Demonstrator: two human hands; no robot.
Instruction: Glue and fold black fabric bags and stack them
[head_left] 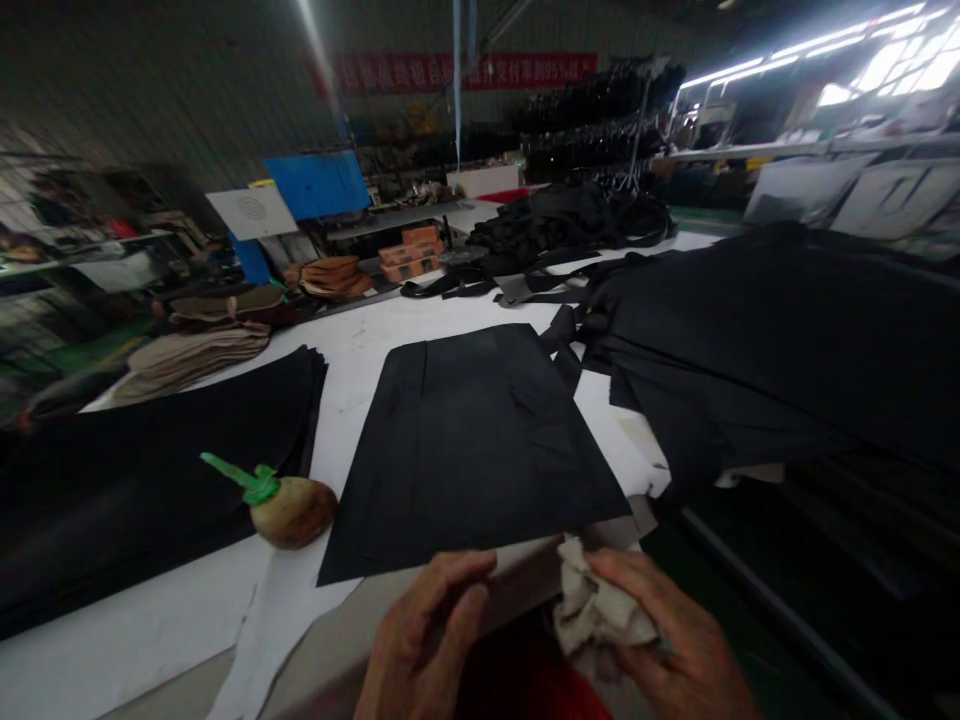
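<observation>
With left hand (431,630) empty, loosely curled, right hand (667,620) clamped on crumpled cloth (600,605), nearside of black panel (465,450): probably best to keep black panel flat, unsnagged.

- The left hand (427,635), bottom centre, is cut off by the lower edge.
- The right hand (679,635), lower right, is cut off too; its grip hides part of the crumpled cloth (600,605).
- The black stack (150,460) runs off at left, the dark fabric heap (795,340) at right.
- Upper left, I can't make out the blurred clutter (82,215).
</observation>
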